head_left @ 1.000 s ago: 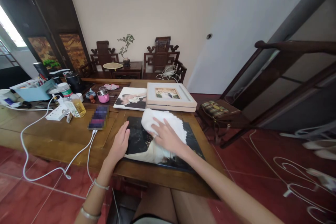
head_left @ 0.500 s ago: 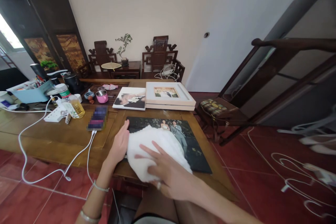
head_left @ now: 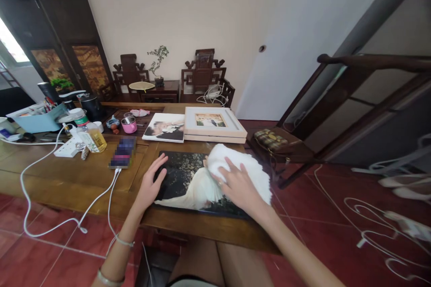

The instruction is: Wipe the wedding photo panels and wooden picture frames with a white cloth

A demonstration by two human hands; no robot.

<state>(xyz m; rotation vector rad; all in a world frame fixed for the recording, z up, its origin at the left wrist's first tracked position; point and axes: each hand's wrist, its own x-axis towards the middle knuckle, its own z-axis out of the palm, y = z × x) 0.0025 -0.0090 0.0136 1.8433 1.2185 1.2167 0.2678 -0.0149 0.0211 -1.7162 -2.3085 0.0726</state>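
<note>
A dark wedding photo panel (head_left: 183, 175) lies flat on the wooden table in front of me, showing a long white dress. Over its right part is a fluffy white cloth (head_left: 254, 168), which hides the couple's upper bodies and the panel's right edge. My right hand (head_left: 237, 184) presses on the cloth from above, fingers bent and somewhat apart, holding it against the photo. At the panel's left edge rests my left hand (head_left: 151, 184), its fingers stretched out and apart, with nothing in it.
Behind the panel lie a white-edged photo print (head_left: 164, 128) and light framed pictures (head_left: 215, 132). On the left are a phone (head_left: 123, 152) with cables, a bottle (head_left: 92, 136), a power strip (head_left: 67, 148) and a pink cup (head_left: 129, 125). A wooden chair (head_left: 299, 143) stands right.
My right hand has swept the cloth from the panel's left and middle to its right side, uncovering the dress. My left hand stays at the left edge, its fingers now spread wider.
</note>
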